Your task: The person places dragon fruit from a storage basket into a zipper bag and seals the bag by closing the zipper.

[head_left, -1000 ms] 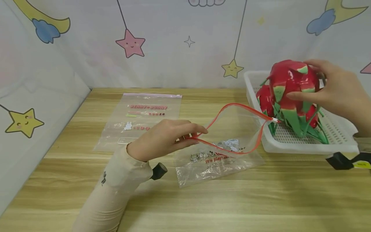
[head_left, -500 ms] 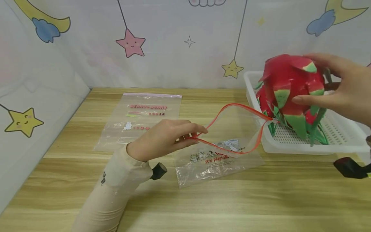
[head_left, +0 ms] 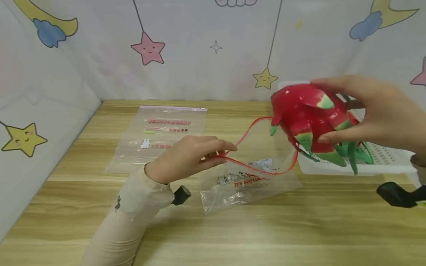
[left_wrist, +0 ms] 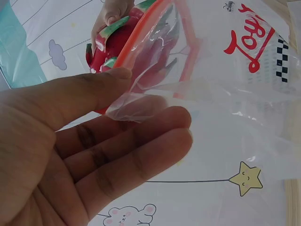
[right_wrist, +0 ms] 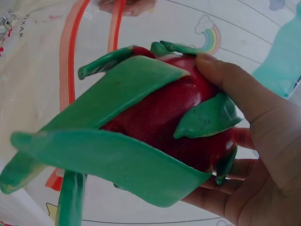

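A red dragon fruit [head_left: 309, 118] with green-tipped scales is gripped by my right hand [head_left: 372, 111], thumb at its front and fingers over the top. It hangs over the right end of a clear zip bag [head_left: 246, 188] with a red zip edge, covering part of the bag's mouth in the head view. My left hand [head_left: 193, 157] pinches the bag's left corner between thumb and index finger, and the mouth is spread wide. In the left wrist view the clear film [left_wrist: 136, 106] lies between thumb and finger, the other fingers loosely bent.
Behind the fruit, at the right, stands a white perforated basket [head_left: 389, 168]. A second clear bag [head_left: 126, 151] with a pale purple zip lies flat at the left, partly under my left forearm. A printed cloth wall [head_left: 186, 77] closes off the table's back edge.
My right hand has lifted the dragon fruit from over the basket, then carried it left to the bag's mouth, tilting it. My left hand stays at the bag's corner.
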Tool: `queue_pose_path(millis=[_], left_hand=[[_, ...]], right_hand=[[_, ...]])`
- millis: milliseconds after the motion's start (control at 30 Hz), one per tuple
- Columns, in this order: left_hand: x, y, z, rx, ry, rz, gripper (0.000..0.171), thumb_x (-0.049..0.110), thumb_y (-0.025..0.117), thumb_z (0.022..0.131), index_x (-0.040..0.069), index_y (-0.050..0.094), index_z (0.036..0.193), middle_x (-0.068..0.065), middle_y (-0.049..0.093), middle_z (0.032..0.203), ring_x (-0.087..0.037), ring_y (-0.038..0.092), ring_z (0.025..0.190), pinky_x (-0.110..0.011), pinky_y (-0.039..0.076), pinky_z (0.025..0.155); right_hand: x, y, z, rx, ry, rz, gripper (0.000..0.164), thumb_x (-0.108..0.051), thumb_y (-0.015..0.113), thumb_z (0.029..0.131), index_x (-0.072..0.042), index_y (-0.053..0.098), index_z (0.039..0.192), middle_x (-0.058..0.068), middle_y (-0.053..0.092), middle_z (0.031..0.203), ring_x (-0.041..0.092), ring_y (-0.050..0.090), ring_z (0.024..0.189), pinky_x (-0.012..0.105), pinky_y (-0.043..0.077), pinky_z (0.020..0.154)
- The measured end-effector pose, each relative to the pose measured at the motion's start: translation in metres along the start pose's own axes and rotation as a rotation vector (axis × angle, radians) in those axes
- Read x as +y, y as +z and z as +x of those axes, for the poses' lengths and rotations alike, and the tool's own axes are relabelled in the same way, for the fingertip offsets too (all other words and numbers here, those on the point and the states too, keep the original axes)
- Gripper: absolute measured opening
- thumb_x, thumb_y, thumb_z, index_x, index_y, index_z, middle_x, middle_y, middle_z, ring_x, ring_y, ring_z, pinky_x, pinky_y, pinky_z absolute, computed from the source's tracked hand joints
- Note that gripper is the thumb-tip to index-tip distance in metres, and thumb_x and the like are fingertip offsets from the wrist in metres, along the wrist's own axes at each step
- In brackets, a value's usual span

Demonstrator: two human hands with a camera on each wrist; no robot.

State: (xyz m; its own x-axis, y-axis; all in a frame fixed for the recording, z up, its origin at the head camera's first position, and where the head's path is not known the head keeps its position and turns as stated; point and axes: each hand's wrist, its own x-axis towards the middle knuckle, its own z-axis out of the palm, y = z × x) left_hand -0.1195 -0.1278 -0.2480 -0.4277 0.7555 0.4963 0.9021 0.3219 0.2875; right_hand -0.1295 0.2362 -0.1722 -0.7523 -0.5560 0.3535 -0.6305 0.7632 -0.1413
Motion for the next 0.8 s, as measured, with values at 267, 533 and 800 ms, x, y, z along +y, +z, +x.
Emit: queue_pose_path(millis=[267, 533, 800], left_hand=[[0.001, -0.001, 0.001, 0.0, -0.013, 0.005, 0.026, 0.01, 0.072, 0.085, 0.009, 0.067, 0.111, 0.002, 0.069, 0.086, -0.005, 0.061, 0.071, -0.018, 0.051, 0.062], [0.003, -0.001, 0.001, 0.002, -0.038, 0.043, 0.027, 0.012, 0.072, 0.086, 0.01, 0.066, 0.112, 0.001, 0.068, 0.086, -0.007, 0.062, 0.072, -0.018, 0.052, 0.064], [0.004, 0.0, 0.001, 0.015, -0.047, 0.069, 0.027, 0.013, 0.07, 0.087, 0.01, 0.066, 0.114, 0.001, 0.069, 0.088, -0.007, 0.063, 0.073, -0.018, 0.053, 0.066]], right_hand=[[-0.025, -0.001, 0.014, -0.104, -0.115, -0.002, 0.104, -0.033, 0.096, 0.052, -0.024, 0.045, 0.143, 0.003, 0.057, 0.13, 0.019, 0.059, 0.102, 0.033, 0.059, 0.06], [-0.037, 0.003, 0.03, -0.255, -0.172, 0.056, 0.089, -0.046, 0.09, 0.059, -0.03, 0.05, 0.137, -0.005, 0.058, 0.127, 0.011, 0.052, 0.103, 0.02, 0.054, 0.059], [-0.045, 0.005, 0.042, -0.403, -0.172, 0.032, 0.088, -0.047, 0.088, 0.062, -0.034, 0.047, 0.139, -0.009, 0.056, 0.127, 0.01, 0.052, 0.105, 0.022, 0.056, 0.066]])
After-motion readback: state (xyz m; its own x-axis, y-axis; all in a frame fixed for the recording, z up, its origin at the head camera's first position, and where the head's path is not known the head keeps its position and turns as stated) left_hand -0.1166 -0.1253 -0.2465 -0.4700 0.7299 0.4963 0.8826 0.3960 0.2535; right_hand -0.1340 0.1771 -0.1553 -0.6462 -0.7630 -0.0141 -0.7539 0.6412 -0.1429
